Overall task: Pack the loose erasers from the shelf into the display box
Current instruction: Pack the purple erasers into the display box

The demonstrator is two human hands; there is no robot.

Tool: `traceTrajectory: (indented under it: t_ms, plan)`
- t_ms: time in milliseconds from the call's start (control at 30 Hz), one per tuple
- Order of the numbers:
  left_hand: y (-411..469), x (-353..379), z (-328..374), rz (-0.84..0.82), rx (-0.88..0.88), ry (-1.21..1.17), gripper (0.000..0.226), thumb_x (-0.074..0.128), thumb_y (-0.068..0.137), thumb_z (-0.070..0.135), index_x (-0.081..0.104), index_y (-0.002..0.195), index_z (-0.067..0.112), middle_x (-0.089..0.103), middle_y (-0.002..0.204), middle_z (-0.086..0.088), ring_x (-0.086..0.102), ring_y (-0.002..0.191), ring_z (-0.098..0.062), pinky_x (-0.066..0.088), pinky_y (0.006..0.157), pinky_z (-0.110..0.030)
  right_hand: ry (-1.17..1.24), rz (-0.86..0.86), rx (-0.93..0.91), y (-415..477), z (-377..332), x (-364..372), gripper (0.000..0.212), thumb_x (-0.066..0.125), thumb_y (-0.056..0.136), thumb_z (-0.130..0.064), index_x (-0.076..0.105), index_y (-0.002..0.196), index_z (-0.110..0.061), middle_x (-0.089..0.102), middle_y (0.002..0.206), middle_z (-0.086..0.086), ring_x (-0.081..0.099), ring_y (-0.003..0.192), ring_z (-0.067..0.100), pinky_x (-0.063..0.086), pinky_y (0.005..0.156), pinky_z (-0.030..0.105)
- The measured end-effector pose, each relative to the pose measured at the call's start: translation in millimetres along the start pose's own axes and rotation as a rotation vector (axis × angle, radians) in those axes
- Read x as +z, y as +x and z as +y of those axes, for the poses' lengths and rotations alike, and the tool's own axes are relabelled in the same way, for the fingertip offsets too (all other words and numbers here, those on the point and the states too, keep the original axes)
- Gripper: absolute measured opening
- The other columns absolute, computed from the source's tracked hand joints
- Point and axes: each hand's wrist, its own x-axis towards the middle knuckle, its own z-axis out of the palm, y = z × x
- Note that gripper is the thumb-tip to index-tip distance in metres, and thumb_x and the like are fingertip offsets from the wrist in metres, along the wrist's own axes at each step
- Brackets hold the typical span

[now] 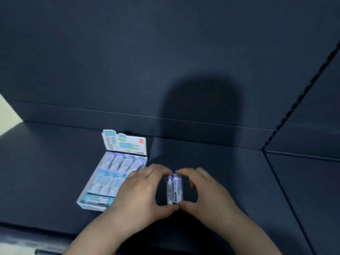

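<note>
Two erasers (pixel 174 188) pinched side by side between left hand (pixel 141 192) and right hand (pixel 206 190), long axis pointing away; box (pixel 90 206) just beside left hand.

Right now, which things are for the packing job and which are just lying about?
For the job: display box, erasers packed in it, two loose erasers, left hand and right hand pinching them.
Just there: back panel, blurry pale thing at bottom left.
</note>
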Motion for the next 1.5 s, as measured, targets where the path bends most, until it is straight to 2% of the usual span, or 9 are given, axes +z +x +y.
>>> traceTrajectory:
  t_ms: [100, 267, 433, 600, 900, 1000, 1100, 1333, 1500]
  plan:
    - [-6.8, -30.1, -44.9, -0.001, 0.049, -0.002, 0.058, 0.058, 0.054, 0.067, 0.053, 0.103, 0.038, 0.057, 0.097, 0.024, 0.050, 0.086, 0.005, 0.034, 0.071, -0.009, 0.036, 0.041, -0.016, 26.5, -39.9, 32.3, 0.064, 0.070, 0.070, -0.042, 0.037, 0.125, -0.046, 0.036, 0.095, -0.023, 0.050, 0.090, 0.002, 0.047, 0.080, 0.026]
    - [-16.2, -66.2, -102.7, -0.023, 0.086, 0.019, 0.067, 0.056, 0.055, 0.073, 0.061, 0.108, 0.032, 0.061, 0.099, 0.018, 0.060, 0.088, -0.003, 0.049, 0.073, -0.026, 0.079, 0.065, -0.019, 51.4, -86.0, 66.8, 0.067, 0.072, 0.069, -0.044, 0.038, 0.126, -0.048, 0.034, 0.095, -0.033, 0.047, 0.090, -0.003, 0.045, 0.082, 0.021]
    - [-26.0, -86.0, -140.8, -0.098, 0.009, 0.113, 0.078, 0.054, 0.056, 0.074, 0.063, 0.118, 0.027, 0.054, 0.101, 0.013, 0.061, 0.088, -0.012, 0.045, 0.077, -0.024, 0.204, 0.063, 0.047, 58.1, -109.7, 79.6, 0.066, 0.077, 0.069, -0.044, 0.040, 0.122, -0.052, 0.039, 0.097, -0.030, 0.043, 0.090, -0.009, 0.043, 0.086, 0.018]
    - [-27.6, -82.7, -151.5, -0.206, -0.036, -0.009, 0.087, 0.075, 0.067, 0.051, 0.034, 0.140, 0.030, 0.035, 0.123, 0.017, 0.040, 0.114, 0.001, 0.025, 0.093, -0.006, 0.195, 0.034, 0.093, 62.5, -119.3, 85.0, 0.066, 0.077, 0.069, -0.043, 0.041, 0.124, -0.049, 0.039, 0.098, -0.029, 0.044, 0.090, -0.007, 0.042, 0.087, 0.018]
    - [-20.6, -71.3, -150.3, -0.211, 0.030, -0.076, 0.090, 0.079, 0.062, 0.050, 0.036, 0.138, 0.027, 0.031, 0.115, 0.019, 0.039, 0.111, 0.002, 0.027, 0.092, -0.006, -0.006, 0.019, 0.156, 65.2, -123.5, 88.0, 0.071, 0.071, 0.071, -0.051, 0.033, 0.132, -0.047, 0.038, 0.123, -0.024, 0.046, 0.103, -0.001, 0.038, 0.084, 0.019]
    - [-19.9, -73.3, -152.7, -0.201, 0.041, -0.062, 0.094, 0.079, 0.061, 0.051, 0.034, 0.140, 0.028, 0.030, 0.114, 0.020, 0.038, 0.111, 0.002, 0.026, 0.092, -0.006, -0.055, -0.005, 0.157, 69.1, -126.2, 91.1, 0.084, 0.069, 0.070, -0.057, 0.021, 0.139, -0.048, 0.036, 0.133, -0.020, 0.046, 0.116, 0.004, 0.040, 0.090, 0.023]
    - [-21.3, -80.4, -157.5, -0.174, 0.027, -0.051, 0.094, 0.079, 0.060, 0.052, 0.035, 0.140, 0.030, 0.031, 0.114, 0.021, 0.039, 0.110, 0.001, 0.026, 0.093, -0.007, -0.048, 0.014, 0.196, 67.7, -124.5, 90.4, 0.091, 0.068, 0.069, -0.060, 0.013, 0.141, -0.050, 0.037, 0.132, -0.019, 0.047, 0.116, 0.005, 0.040, 0.089, 0.023]
    - [-25.6, -88.4, -164.8, -0.185, -0.011, 0.024, 0.081, 0.074, 0.067, 0.053, 0.037, 0.136, 0.034, 0.032, 0.111, 0.020, 0.045, 0.107, -0.002, 0.034, 0.098, -0.018, -0.053, 0.068, 0.242, 53.5, -111.1, 89.4, 0.051, 0.062, 0.076, -0.060, 0.047, 0.121, -0.043, 0.040, 0.109, -0.023, 0.051, 0.105, 0.002, 0.042, 0.083, 0.021]
    - [-29.7, -85.6, -161.4, -0.213, -0.021, 0.068, 0.075, 0.070, 0.071, 0.054, 0.036, 0.136, 0.036, 0.034, 0.117, 0.020, 0.044, 0.109, -0.002, 0.033, 0.098, -0.019, -0.170, 0.038, 0.186, 54.9, -121.6, 92.3, 0.044, 0.057, 0.081, -0.057, 0.052, 0.122, -0.041, 0.044, 0.115, -0.018, 0.047, 0.111, 0.003, 0.039, 0.082, 0.020]
